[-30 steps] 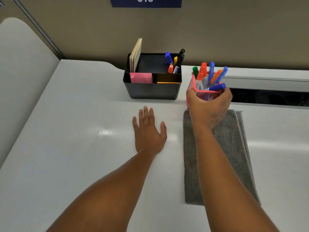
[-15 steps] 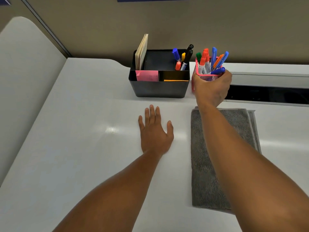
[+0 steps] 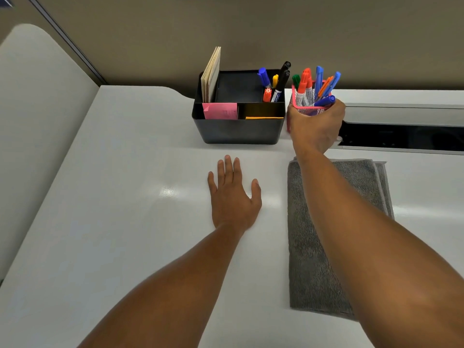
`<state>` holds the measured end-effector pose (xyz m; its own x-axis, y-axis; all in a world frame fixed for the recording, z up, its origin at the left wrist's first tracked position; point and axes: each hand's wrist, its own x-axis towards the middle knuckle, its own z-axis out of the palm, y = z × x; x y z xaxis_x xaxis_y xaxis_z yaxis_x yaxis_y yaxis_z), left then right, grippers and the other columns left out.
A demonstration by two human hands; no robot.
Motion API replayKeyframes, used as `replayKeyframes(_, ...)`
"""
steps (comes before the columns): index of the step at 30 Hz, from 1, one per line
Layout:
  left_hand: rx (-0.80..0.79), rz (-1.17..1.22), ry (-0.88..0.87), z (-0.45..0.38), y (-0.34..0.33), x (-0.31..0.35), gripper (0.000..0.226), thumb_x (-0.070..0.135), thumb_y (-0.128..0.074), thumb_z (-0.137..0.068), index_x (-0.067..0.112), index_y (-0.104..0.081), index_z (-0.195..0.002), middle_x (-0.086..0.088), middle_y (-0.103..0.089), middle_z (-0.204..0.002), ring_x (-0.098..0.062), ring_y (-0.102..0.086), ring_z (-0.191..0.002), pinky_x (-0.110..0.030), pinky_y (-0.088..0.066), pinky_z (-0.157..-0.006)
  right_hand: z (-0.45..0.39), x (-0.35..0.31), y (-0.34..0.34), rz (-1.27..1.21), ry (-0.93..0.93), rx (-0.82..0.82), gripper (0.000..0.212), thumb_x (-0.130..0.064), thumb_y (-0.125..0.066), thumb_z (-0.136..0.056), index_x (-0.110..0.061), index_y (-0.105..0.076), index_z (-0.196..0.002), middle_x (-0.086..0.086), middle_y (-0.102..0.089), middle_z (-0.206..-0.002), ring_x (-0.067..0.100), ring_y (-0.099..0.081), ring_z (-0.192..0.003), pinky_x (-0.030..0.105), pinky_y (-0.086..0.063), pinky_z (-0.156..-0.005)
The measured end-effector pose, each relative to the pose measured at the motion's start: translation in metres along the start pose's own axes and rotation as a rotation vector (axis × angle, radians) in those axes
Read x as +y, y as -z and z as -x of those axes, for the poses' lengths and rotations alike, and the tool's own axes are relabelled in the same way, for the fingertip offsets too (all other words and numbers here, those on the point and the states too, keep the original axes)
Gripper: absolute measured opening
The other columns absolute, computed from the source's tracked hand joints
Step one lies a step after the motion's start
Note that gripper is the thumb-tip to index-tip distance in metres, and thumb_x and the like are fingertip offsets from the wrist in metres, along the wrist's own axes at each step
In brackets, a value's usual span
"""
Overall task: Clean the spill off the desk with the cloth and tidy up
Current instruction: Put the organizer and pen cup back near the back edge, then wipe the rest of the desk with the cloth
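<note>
At the left of the frame the white worktop lies bare, and no spill can be made out on it. Toward the centre the left hand rests flat on that surface, palm down, its fingers straight and close together with the thumb splayed off to the right, pinching nothing. Above it, in the upper middle, stands a black organizer with paper, sticky notes and markers. Just to its right, close beside it though whether they touch cannot be told, the right hand is wrapped around a pink mesh pen cup full of markers and pens, fingers curled about its wall; whether the cup's base is on the worktop is hidden by the hand. Right of centre lies the grey cloth, folded into a long strip whose long axis runs from the lower frame up toward the cup, partly under the right forearm. The cloth sits just right of the left hand's thumb and directly below the right hand, so either could reach it; the left is free, and probably the readier of the two.
</note>
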<state>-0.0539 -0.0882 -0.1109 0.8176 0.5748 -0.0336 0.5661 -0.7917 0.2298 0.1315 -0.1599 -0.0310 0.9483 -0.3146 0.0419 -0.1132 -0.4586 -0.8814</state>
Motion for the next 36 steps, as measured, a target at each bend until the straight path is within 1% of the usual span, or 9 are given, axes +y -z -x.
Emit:
replayKeyframes(6,0.008,0.011,-0.003,0.000,0.001,0.000,0.074,0.064,-0.013,-0.093,0.027,-0.008,-0.157,0.002,0.000,-0.166,-0.021,0.003,-0.152,-0.048,0.000,-0.123,-0.001,0.002,-0.002,0.056,0.019,0.014,0.084,-0.053,-0.079,-0.069,-0.014,-0.042,-0.133,0.002,-0.052,-0.130,0.016,-0.052,-0.119,0.031,-0.054,-0.092)
replayKeyframes(12,0.007,-0.001,-0.001,0.001,0.000,0.001,0.074,0.064,-0.015,-0.094,0.026,-0.008,-0.157,0.002,-0.001,-0.166,-0.021,0.003,-0.152,-0.048,-0.001,-0.123,-0.001,0.005,-0.003,0.107,0.031,-0.003,0.093,-0.055,-0.078,-0.070,-0.012,-0.035,-0.141,0.004,-0.046,-0.138,0.017,-0.044,-0.128,0.032,-0.051,-0.098)
replayKeyframes(17,-0.007,-0.011,0.002,0.001,0.001,0.002,0.074,0.064,-0.014,-0.094,0.026,-0.007,-0.157,0.001,0.000,-0.166,-0.021,0.003,-0.152,-0.049,-0.001,-0.123,0.014,0.014,0.005,0.140,0.059,0.028,0.095,-0.055,-0.077,-0.070,-0.010,-0.035,-0.142,0.007,-0.043,-0.139,0.019,-0.041,-0.130,0.031,-0.050,-0.093)
replayKeyframes(20,-0.012,-0.011,0.000,0.000,0.002,0.001,0.074,0.064,-0.014,-0.093,0.025,-0.007,-0.157,0.001,0.000,-0.166,-0.021,0.003,-0.152,-0.049,-0.001,-0.123,0.029,0.026,0.015,0.192,0.072,0.066,0.085,-0.054,-0.073,-0.075,-0.010,-0.039,-0.139,0.008,-0.043,-0.139,0.020,-0.040,-0.128,0.032,-0.050,-0.092)
replayKeyframes(24,-0.005,-0.004,-0.019,0.000,0.003,0.001,0.074,0.061,-0.016,-0.094,0.023,-0.010,-0.157,-0.001,-0.004,-0.166,-0.022,-0.001,-0.153,-0.048,-0.002,-0.123,0.051,0.043,0.035,0.212,0.068,0.075,0.063,-0.040,-0.065,-0.083,-0.011,-0.044,-0.135,0.008,-0.046,-0.139,0.022,-0.041,-0.127,0.032,-0.047,-0.093)
replayKeyframes(28,-0.008,-0.002,-0.029,0.001,0.007,0.001,0.072,0.061,-0.021,-0.097,0.022,-0.010,-0.157,-0.002,-0.003,-0.166,-0.023,-0.001,-0.153,-0.046,0.000,-0.123,0.065,0.052,0.063,0.194,0.172,0.079,0.049,-0.026,-0.058,-0.088,-0.009,-0.050,-0.133,0.006,-0.053,-0.132,0.020,-0.044,-0.123,0.025,-0.042,-0.087)
replayKeyframes(31,-0.050,-0.005,-0.017,-0.002,0.013,0.004,0.073,0.060,-0.026,-0.097,0.021,-0.011,-0.157,-0.003,-0.004,-0.165,-0.025,-0.002,-0.152,-0.046,-0.001,-0.123,0.071,0.060,0.092,0.216,0.254,0.062,0.048,-0.020,-0.056,-0.090,-0.011,-0.050,-0.136,0.004,-0.053,-0.136,0.020,-0.042,-0.128,0.027,-0.041,-0.096)
replayKeyframes(33,-0.091,0.009,0.013,-0.005,0.020,0.009,0.071,0.057,-0.031,-0.098,0.020,-0.013,-0.156,-0.004,-0.006,-0.165,-0.026,-0.005,-0.152,-0.046,-0.002,-0.123,0.076,0.068,0.110,0.234,0.308,0.069,0.046,-0.017,-0.054,-0.091,-0.009,-0.052,-0.136,0.005,-0.053,-0.139,0.022,-0.041,-0.133,0.028,-0.034,-0.107)
replayKeyframes(36,-0.013,0.043,-0.077,0.008,0.030,0.028,0.066,0.047,-0.039,-0.099,0.021,-0.018,-0.156,-0.003,-0.017,-0.164,-0.023,-0.015,-0.151,-0.041,-0.005,-0.124,0.085,0.080,0.130,0.277,0.338,0.072,0.042,-0.016,-0.052,-0.092,-0.006,-0.055,-0.133,0.004,-0.052,-0.143,0.022,-0.037,-0.139,0.032,-0.031,-0.114)
